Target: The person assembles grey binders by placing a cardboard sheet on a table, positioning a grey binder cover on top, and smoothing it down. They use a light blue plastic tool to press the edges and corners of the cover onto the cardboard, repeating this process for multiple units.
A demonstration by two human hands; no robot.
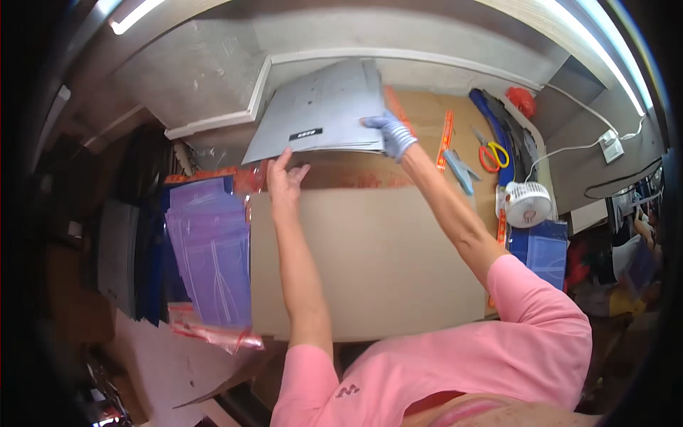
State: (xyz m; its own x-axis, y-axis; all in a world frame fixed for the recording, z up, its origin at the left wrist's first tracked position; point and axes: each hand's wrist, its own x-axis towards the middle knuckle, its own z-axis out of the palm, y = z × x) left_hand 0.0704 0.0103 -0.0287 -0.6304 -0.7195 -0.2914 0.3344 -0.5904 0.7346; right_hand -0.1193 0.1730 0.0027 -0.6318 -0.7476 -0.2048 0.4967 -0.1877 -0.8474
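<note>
A stack of large grey sheets (324, 107) is raised at the far side of the table, with a small black label near its front edge. My right hand (390, 132), in a striped white and blue glove, grips the stack's right edge, thumb on top. Bare, my left hand (286, 179) is at the front left edge of the stack, its fingers apart and one fingertip at the edge; whether it bears any weight I cannot tell. In front of me lies a broad beige board (370, 260), beneath my forearms.
Purple cut pieces (208, 249) lie on the left. To the right are a light blue clip-like tool (461, 171), yellow and red scissors (492, 156) and a small white fan (528, 204) with a cord. A wall (434, 35) closes the far side.
</note>
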